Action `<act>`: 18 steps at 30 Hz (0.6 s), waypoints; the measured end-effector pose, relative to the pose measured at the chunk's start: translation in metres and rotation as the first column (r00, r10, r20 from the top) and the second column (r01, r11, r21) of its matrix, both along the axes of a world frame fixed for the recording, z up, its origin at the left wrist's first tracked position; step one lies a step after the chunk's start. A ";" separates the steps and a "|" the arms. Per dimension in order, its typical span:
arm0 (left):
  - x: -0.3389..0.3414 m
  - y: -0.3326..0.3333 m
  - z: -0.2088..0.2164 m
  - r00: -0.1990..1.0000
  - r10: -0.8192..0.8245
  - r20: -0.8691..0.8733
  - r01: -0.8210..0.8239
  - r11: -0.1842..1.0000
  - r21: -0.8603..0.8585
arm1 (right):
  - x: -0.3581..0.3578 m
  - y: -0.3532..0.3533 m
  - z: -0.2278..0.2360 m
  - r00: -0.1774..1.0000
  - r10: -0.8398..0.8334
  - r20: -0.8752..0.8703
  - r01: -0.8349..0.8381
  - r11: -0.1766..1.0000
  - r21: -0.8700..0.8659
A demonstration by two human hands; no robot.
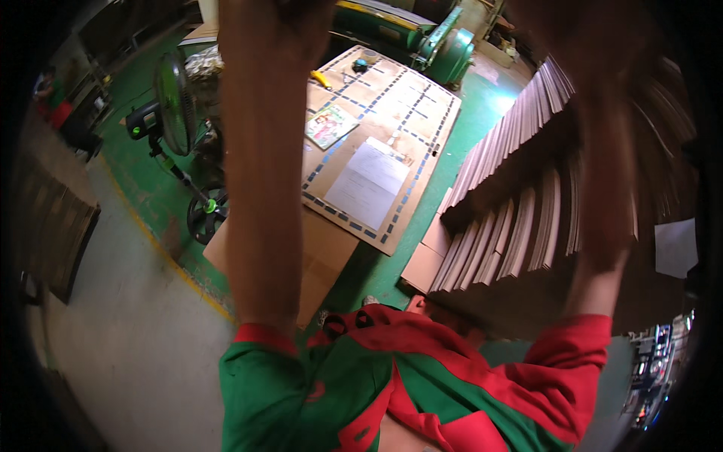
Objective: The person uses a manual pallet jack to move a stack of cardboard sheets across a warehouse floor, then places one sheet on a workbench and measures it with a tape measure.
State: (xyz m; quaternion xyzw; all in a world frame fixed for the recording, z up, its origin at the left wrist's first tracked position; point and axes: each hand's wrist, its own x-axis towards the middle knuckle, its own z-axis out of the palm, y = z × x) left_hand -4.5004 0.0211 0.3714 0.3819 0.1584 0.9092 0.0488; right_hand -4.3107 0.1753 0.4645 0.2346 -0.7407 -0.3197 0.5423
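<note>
Both my arms are raised, with their upper ends close to the camera. My left hand (282, 16) is dark at the top edge, and its fingers are out of the picture. My right hand (584, 38) is a dark, blurred shape at the upper right, its fingers not distinguishable. Nothing held can be made out in either one. Between the arms lies a tan board (422, 98) marked with dark dashed lines. On it are a white paper sheet (367, 184), a colourful printed booklet (331, 126), a yellow-handled tool (321, 80) and a small dark object (360, 65).
Stacked flat cardboard (520, 226) stands at the right, beside the board. A black pedestal fan (177, 105) is to the left. Beyond the board is a green machine (452, 56). Another person (56, 105) is at the far left. A cardboard sheet (327, 256) lies below the board's near end.
</note>
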 end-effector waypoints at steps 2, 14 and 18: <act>-0.018 -0.017 -0.027 0.947 -0.213 0.240 0.252 0.957 -0.143 | -0.040 -0.009 -0.040 0.992 0.120 0.046 -0.117 0.991 -0.070; 0.015 0.114 -0.308 0.899 -0.105 0.425 0.311 0.837 -0.450 | 0.016 0.092 -0.384 0.978 0.051 0.204 0.101 0.738 -0.668; 0.040 0.154 -0.389 0.829 0.011 0.559 0.286 0.851 -0.441 | 0.044 0.105 -0.492 0.933 0.028 0.360 0.271 0.604 -0.750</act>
